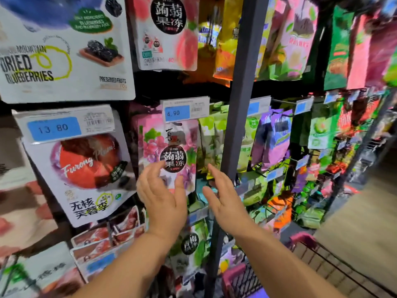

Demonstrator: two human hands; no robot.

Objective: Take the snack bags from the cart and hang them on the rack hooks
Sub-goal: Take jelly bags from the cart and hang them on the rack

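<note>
Both your hands are empty: the left hand (pixel 163 196) and right hand (pixel 223 196) hover with fingers loosely spread, close before the grape bag (pixel 171 151), which hangs on the rack under the 4.90 tag (pixel 184 111). Brush that bag sideways and it could slip off its hook, which the tag hides. The cart (pixel 305 239) sits low at your right; whether it holds any bags I cannot tell
</note>
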